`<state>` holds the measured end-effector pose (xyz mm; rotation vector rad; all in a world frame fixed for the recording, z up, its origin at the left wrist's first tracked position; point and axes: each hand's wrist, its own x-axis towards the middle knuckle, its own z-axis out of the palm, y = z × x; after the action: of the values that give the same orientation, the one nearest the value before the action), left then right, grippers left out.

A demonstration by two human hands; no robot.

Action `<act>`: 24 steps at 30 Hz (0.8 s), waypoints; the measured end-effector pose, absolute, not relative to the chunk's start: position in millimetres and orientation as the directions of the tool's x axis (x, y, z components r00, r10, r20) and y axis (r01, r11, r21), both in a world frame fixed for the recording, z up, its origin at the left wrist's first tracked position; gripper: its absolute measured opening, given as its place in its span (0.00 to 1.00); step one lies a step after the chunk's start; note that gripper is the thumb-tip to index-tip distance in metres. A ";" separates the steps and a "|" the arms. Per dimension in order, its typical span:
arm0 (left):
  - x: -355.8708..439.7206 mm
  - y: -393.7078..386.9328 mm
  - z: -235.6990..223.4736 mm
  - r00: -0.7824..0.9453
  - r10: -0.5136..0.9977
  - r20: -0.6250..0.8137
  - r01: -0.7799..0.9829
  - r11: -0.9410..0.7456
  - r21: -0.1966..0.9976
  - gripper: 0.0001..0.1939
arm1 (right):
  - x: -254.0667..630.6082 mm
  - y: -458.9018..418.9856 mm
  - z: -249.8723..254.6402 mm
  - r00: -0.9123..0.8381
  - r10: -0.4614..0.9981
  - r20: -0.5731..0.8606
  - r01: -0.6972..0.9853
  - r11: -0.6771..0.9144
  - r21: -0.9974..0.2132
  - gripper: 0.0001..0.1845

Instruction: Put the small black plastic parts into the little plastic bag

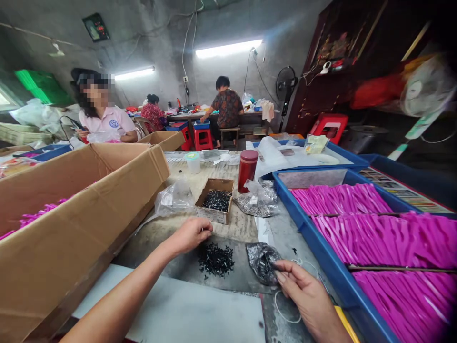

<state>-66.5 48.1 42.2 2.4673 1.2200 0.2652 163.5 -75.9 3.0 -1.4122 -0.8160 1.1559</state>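
Note:
My left hand (193,234) hovers just behind a loose pile of small black pieces (216,260), its fingers curled in. Whether it holds a small piece is hidden. On the right, my right hand (303,293) pinches the edge of a small plastic bag (262,262) with dark parts inside, between thumb and fingers. The pile lies on a dark mat (246,278). Past my left hand stands a small open cardboard box (217,216) filled with similar black pieces.
A large cardboard box (89,200) walls off the left side. To the right, a blue tray (296,209) holds magenta plastic pieces (357,233). A red cup (247,169) and a bag of metal parts (257,202) stand beyond. A co-worker (107,116) sits at back left.

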 end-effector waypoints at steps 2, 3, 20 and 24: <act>-69.5 47.0 33.4 0.660 0.748 -0.064 0.712 -0.596 0.372 0.08 | 161.0 -75.8 3.5 0.289 0.935 -0.203 -0.114 -0.177 -0.978 0.15; -69.6 47.3 29.5 0.678 0.731 -0.080 0.705 -0.616 0.351 0.08 | 160.2 -76.1 3.8 0.289 0.937 -0.196 -0.108 -0.172 -0.979 0.15; -55.2 51.9 16.8 0.709 0.685 -0.166 0.705 -0.683 0.192 0.10 | 157.7 -80.0 3.9 0.298 0.937 -0.180 -0.061 -0.169 -0.984 0.15; -57.3 52.7 14.6 0.705 0.690 -0.160 0.708 -0.674 0.210 0.09 | 158.6 -80.6 1.9 0.290 0.941 -0.173 -0.061 -0.163 -0.985 0.15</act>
<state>-57.3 52.7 14.6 2.6581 1.1113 -0.0973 158.6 -80.6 1.9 -1.4320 -0.8736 1.1197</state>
